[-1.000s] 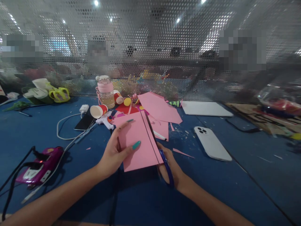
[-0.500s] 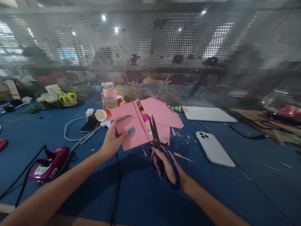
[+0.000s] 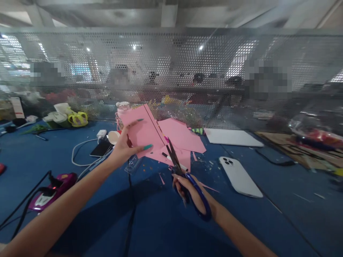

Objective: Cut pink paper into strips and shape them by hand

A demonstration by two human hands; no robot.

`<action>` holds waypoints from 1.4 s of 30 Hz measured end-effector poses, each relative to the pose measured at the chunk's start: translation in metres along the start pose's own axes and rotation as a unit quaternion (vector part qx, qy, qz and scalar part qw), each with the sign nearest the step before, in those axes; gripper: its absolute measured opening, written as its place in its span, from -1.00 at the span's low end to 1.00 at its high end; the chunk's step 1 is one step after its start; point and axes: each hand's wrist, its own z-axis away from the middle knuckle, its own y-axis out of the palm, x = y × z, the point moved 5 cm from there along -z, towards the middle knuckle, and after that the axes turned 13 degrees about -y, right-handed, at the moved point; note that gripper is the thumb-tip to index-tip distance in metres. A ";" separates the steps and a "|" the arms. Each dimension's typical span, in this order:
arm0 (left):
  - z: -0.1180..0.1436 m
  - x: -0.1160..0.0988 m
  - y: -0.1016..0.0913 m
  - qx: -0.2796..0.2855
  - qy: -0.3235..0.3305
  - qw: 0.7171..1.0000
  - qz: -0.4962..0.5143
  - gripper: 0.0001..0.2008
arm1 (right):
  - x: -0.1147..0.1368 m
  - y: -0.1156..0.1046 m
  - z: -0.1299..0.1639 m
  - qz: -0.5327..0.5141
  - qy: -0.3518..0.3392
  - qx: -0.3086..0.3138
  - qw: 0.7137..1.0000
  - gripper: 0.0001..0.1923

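Left hand [image 3: 124, 144] held a pink sheet [image 3: 144, 130], thumb and forefinger spread, right hand [image 3: 193, 191] gripped scissors [image 3: 175, 160], and what the bottle [image 3: 123, 106] held was kinda hidden.

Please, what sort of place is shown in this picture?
Probably a craft workroom: there is pink card in the left hand, scissors in the right hand, and paper scraps on the blue table.

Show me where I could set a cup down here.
Bare blue tabletop shows between the two forearms, right of the dark strip, and just in front of the white phone. The middle is crowded: pink paper, marker and scraps.
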 end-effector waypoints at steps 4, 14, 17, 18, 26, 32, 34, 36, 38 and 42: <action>-0.008 0.005 0.005 0.057 -0.057 0.997 0.004 -0.35 | 0.005 0.002 0.001 0.003 -0.042 0.012 0.999 -0.58; -0.014 -0.013 0.023 0.093 0.026 0.980 -0.175 -0.50 | 0.005 0.002 0.000 0.039 -0.064 -0.005 0.997 -0.59; -0.013 -0.011 0.023 0.102 0.027 0.976 -0.189 -0.52 | 0.004 -0.001 -0.002 0.036 -0.074 -0.022 0.996 -0.59; -0.013 -0.010 0.023 0.104 0.023 0.976 -0.188 -0.52 | 0.004 -0.001 -0.002 0.038 -0.079 -0.023 0.996 -0.59; -0.010 -0.009 0.025 0.119 -0.020 0.977 -0.176 -0.59 | 0.008 0.000 0.001 0.068 -0.104 -0.009 0.992 -0.63; -0.007 -0.014 0.026 0.128 -0.016 0.977 -0.168 -0.59 | 0.003 0.000 0.001 0.074 -0.108 -0.001 0.991 -0.67; -0.006 -0.016 0.026 0.130 -0.011 0.976 -0.171 -0.59 | 0.002 0.000 0.001 0.078 -0.111 0.003 0.991 -0.68; -0.006 -0.017 0.026 0.133 -0.007 0.976 -0.175 -0.59 | 0.002 0.000 0.001 0.083 -0.109 0.005 0.991 -0.67; -0.006 -0.017 0.027 0.136 -0.004 0.975 -0.175 -0.59 | 0.004 0.001 0.002 0.086 -0.108 0.005 0.990 -0.68; -0.006 -0.016 0.026 0.144 0.005 0.976 -0.164 -0.57 | 0.009 0.001 0.003 0.090 -0.106 0.003 0.990 -0.69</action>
